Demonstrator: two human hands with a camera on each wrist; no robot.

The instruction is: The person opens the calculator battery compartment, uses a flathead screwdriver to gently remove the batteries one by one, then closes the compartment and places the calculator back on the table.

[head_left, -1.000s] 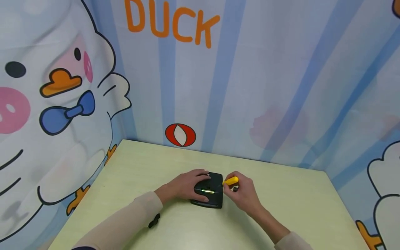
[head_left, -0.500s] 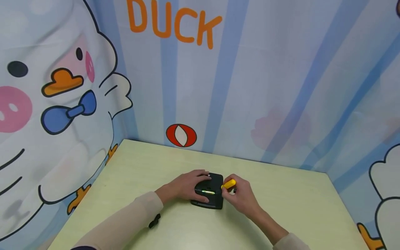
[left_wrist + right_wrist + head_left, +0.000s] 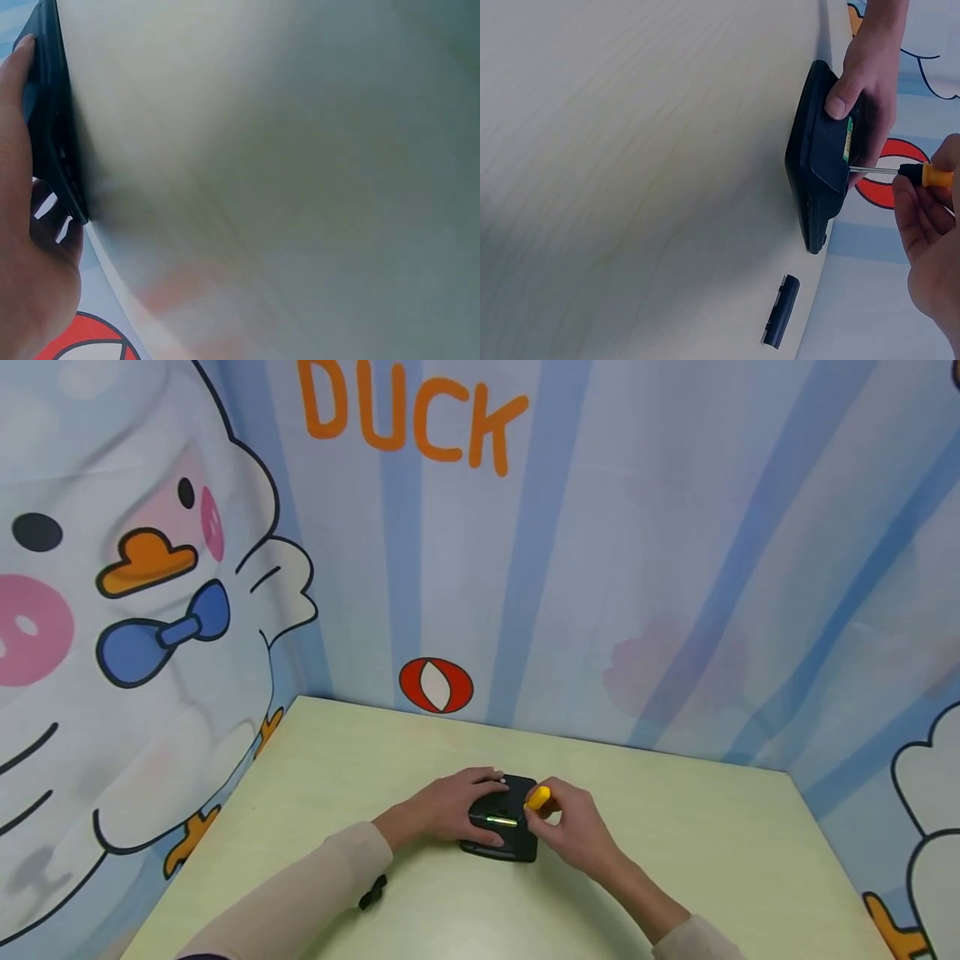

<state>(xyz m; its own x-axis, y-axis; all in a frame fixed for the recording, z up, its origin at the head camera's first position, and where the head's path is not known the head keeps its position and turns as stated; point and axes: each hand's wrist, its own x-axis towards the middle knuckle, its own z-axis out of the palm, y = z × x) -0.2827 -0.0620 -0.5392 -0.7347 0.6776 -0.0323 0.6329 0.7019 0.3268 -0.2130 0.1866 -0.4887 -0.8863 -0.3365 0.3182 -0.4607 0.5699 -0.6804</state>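
My left hand grips a black device that lies on the table, its thumb and fingers spread round the edges. A green-and-yellow battery or label shows in a slot on the device's top. My right hand pinches a small screwdriver by its yellow handle, over the device's right part. In the right wrist view the screwdriver's thin metal shaft points at the device's upper face beside the slot. Whether the tip sits in a screw cannot be made out. In the left wrist view part of the left hand holds the device's edge.
A slim black cover lies on the table beside the device in the right wrist view. A small black item is by the left sleeve. The pale table ends at a duck-printed cloth behind and at the sides.
The right hand has shifted left with the screwdriver, from the device's right edge to over its top, and the yellow handle has tipped more upright. The left hand and the device have stayed put.
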